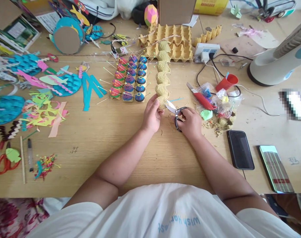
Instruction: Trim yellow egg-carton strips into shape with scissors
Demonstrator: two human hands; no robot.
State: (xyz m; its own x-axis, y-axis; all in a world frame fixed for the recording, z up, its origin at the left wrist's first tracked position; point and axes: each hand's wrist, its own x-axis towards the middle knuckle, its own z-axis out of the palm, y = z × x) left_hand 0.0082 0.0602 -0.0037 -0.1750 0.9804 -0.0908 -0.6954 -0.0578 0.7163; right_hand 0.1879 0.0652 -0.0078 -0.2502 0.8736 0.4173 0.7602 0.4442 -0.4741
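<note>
A row of egg carton cups (162, 78) stretches away from me, its near end gripped by my left hand (151, 115). My right hand (191, 122) has its fingers through the handles of a pair of scissors (176, 111). The blades are spread, with their tips at the edge of the nearest cup. Small trimmings lie on the table below. Just left of the strip stand painted egg carton caterpillars (129, 79) in red, purple and blue, with pins stuck in them.
Uncut egg trays (175, 41) lie at the back. On the right are a red-handled knife (202, 99), a red cup (227, 82), clay bags, a power strip (206, 49) and phones (240, 149). Paper crafts (66, 84) and orange scissors (3, 163) cover the left.
</note>
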